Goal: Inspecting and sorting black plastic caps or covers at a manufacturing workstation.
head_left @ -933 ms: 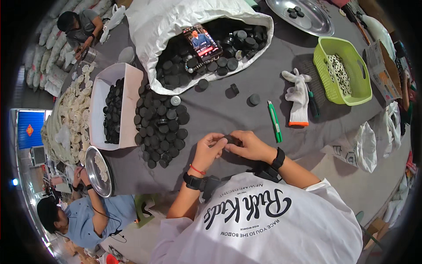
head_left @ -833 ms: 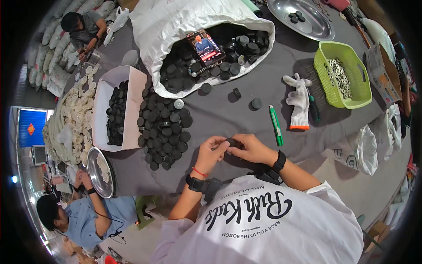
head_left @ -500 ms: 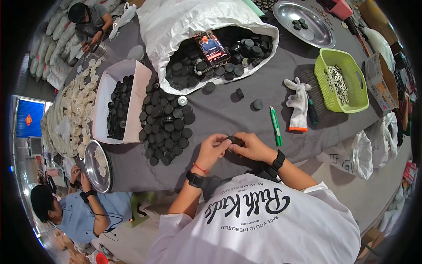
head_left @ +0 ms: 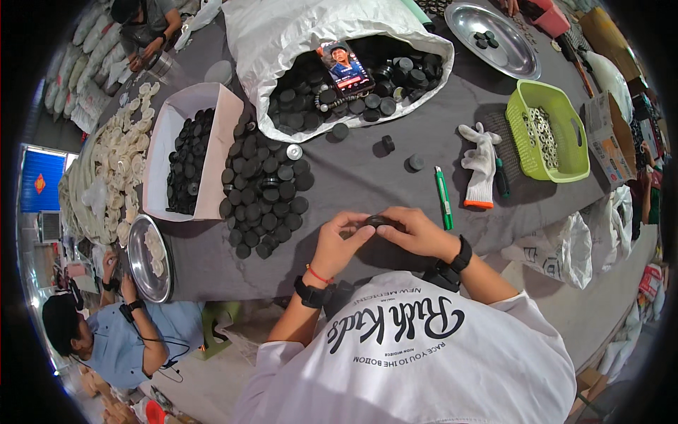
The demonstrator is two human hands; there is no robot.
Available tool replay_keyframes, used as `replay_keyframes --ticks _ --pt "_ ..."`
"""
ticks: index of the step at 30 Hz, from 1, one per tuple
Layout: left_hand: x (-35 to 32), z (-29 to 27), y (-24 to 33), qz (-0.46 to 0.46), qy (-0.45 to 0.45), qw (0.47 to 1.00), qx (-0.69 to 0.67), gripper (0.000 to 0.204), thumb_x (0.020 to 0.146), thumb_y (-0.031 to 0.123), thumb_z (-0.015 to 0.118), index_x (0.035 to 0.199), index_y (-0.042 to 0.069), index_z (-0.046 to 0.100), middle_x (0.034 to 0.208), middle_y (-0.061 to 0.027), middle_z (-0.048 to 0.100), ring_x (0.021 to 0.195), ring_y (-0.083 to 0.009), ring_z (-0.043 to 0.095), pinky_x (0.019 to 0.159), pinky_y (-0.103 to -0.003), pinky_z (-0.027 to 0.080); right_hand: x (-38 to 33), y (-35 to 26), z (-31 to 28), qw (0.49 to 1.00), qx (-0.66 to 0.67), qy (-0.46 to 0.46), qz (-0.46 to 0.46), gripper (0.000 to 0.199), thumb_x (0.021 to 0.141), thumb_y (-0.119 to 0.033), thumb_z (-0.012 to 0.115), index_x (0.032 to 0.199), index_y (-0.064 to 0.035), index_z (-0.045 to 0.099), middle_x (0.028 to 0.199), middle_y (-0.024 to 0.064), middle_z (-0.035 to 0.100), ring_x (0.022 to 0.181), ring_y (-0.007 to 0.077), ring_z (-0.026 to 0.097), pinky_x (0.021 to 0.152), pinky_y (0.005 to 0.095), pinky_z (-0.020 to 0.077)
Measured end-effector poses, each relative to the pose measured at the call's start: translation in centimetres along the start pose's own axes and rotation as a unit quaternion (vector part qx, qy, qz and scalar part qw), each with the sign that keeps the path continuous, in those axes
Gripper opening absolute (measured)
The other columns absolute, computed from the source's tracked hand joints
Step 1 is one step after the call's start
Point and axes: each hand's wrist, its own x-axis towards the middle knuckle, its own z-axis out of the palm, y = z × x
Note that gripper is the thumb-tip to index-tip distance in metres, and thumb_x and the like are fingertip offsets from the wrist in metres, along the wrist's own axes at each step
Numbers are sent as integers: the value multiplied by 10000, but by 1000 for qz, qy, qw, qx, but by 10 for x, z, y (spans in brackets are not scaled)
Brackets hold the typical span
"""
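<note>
A small black round part (head_left: 376, 221) sits pinched between the fingers of both hands, held just above the near edge of the bench (head_left: 395, 177), close to the person's chest. It is kept there, right in front of the body, likely so that both sets of fingertips can work on it at once with the forearms steady. The left hand (head_left: 339, 244) closes thumb and forefingers on the part's left side; the right hand (head_left: 417, 230) curls over it from the right, its fingers closed down on the top, so most of the part is hidden and only a dark sliver shows between the fingertips. Whether it is one piece or two being pressed together cannot be told.

Both wrists are bent inward, elbows out, forearms coming up from the lower edge; each wrist wears a dark watch band, and the left one also a red cord.

Just beyond the left fingers lies a dense cluster of black caps (head_left: 265, 191) laid flat on the grey cloth, within easy reach. Past that stands an open white box (head_left: 185, 159) holding more of them. Straight ahead of the fingers, farther off, a white sack (head_left: 296, 42) lies open with black parts spilling out and a phone (head_left: 345, 67) resting on them. Just right of the right fingers lie a green pen-like tool (head_left: 443, 196) and a white work glove (head_left: 480, 166); beyond these is a green basket (head_left: 547, 131) of pale rings.
</note>
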Motion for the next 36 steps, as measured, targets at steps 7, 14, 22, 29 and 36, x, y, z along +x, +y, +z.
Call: replay_keyframes --ticks 7,14,22,29,36 --pt "-19 17 91 310 33 938 154 252 780 77 734 1010 29 643 956 -77 606 739 -136 591 625 -237 473 10 -86 -40 978 -58 53 -196 289 837 -161 630 1069 9 602 838 139 598 661 259 586 587 342 474" --pt "-56 12 161 607 -302 733 52 52 772 47 624 815 38 653 857 -93 636 590 -190 575 505 -304 435 -20 -163 -47 851 16 43 -524 129 871 -13 556 953 52 632 900 172 638 738 264 654 636 324 550" --pt "-117 65 168 365 -10 931 -16 134 810 68 618 938 79 654 900 -11 589 593 -152 521 474 -282 323 -24 -165 4 756 129 220 -602 100 878 -35 550 892 14 636 870 167 640 707 250 631 610 303 533" --pt "-116 55 83 694 -134 686 -173 28 595 -108 565 580 -85 562 600 -91 584 404 -131 493 356 -228 316 -22 -167 9 744 146 237 -607 80 870 -36 570 870 19 627 836 162 647 683 245 632 598 300 537" --pt "-85 67 149 696 -26 717 -12 167 806 34 607 961 81 646 895 -43 612 531 -143 511 455 -235 323 -29 -170 -6 800 139 151 -564 71 856 -31 593 885 24 627 860 162 635 682 243 628 605 305 531"
